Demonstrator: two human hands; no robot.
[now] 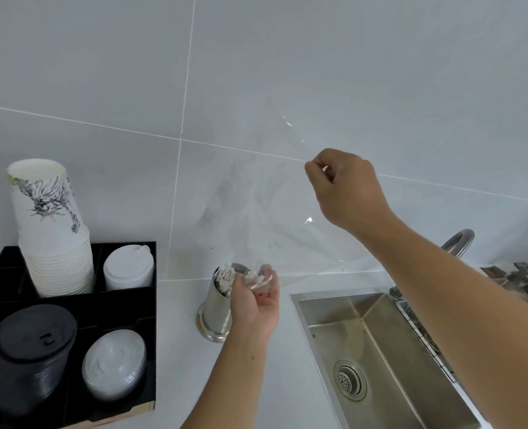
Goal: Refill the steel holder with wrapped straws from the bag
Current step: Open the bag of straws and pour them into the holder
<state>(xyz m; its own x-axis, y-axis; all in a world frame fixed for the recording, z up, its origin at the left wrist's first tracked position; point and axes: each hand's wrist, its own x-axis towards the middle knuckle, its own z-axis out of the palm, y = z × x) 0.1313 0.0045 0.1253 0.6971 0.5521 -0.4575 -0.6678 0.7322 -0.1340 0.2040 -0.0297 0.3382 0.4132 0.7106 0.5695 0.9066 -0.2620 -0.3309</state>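
The steel holder (216,311) stands upright on the white counter, left of the sink, with several wrapped straws (225,278) sticking out of its top. My left hand (256,301) is right beside the holder's mouth, cupped around the ends of more wrapped straws (258,280) and the lower mouth of a clear plastic bag (275,218). The bag hangs nearly see-through in front of the tiled wall. My right hand (346,187) is raised above and to the right, pinching the bag's upper end between thumb and finger.
A black organiser (123,305) at the left holds a stack of printed paper cups (52,230), white lids (129,267), black lids (27,354) and clear lids (115,366). A steel sink (377,357) with a tap (457,243) lies to the right.
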